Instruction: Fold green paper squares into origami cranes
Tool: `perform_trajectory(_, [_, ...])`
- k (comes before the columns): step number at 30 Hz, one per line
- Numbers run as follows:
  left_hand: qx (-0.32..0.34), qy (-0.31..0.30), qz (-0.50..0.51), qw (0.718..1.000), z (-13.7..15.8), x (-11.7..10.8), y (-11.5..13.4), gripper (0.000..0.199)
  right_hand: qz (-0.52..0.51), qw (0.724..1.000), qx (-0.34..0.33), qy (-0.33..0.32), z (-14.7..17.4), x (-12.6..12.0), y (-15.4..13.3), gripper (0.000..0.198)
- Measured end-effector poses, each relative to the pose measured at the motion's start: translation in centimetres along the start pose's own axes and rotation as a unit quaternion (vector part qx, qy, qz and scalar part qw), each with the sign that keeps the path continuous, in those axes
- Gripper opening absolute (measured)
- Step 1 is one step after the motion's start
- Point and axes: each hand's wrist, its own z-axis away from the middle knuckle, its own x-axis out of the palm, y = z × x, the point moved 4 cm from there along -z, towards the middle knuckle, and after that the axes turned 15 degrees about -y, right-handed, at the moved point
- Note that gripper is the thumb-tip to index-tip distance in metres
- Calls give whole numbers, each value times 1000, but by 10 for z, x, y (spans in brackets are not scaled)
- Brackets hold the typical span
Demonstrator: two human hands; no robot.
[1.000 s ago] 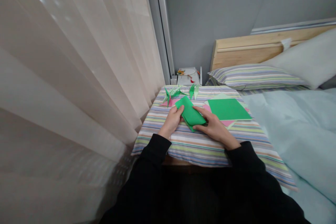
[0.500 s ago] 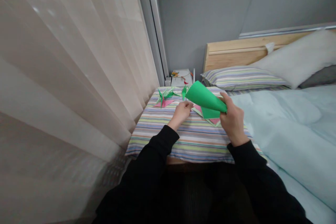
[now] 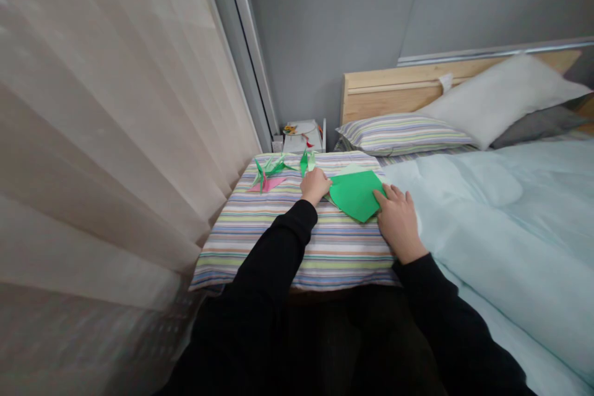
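On the right of the striped cloth (image 3: 250, 250), the green paper (image 3: 356, 195) seems to be getting lined up. Its left corner is pinched by the left hand (image 3: 316, 185); its right edge is touched by the right hand (image 3: 398, 221), fingers wide. Next, gentle handling seems needed.

Passable: strip of the striped fabric cover (image 3: 346, 253) along its near edge, between the two black fabric sleeves (image 3: 278, 247), plus the near left corner outside the left sleeve. Blocked: far left corner by pointed green-and-pink folded-paper figures (image 3: 273, 167), far right part by the flat green paper sheet (image 3: 355, 195), left hand (image 3: 315, 185) and right hand (image 3: 398, 219) at its sides. Pleated beige curtain (image 3: 139, 105) limits left edge, puffy pale-blue duvet (image 3: 505, 210) right.
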Motion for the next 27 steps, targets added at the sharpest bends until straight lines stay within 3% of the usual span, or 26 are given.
perform_trajectory(5, [-9,5,33,999,-8,1,-7,13,-15,999,6,-44,-3,4,2,48])
perform_trajectory(11, [37,18,100,994,7,-17,-11,14,-22,1000,4,-13,-2,8,2,43])
perform_trajectory(17, [60,111,125,984,54,-74,-44,9,-5,1000,16,11,-1,8,3,38])
perform_trajectory(21, [64,169,141,973,97,-119,-85,12,-15,999,-33,-22,-6,0,14,60])
perform_trajectory(25, [66,223,188,954,135,-146,-115,16,-148,984,-95,8,-11,-35,1,64])
perform_trajectory(27, [78,228,224,944,146,-146,-119,17,-322,935,-144,31,-9,-52,-25,62])
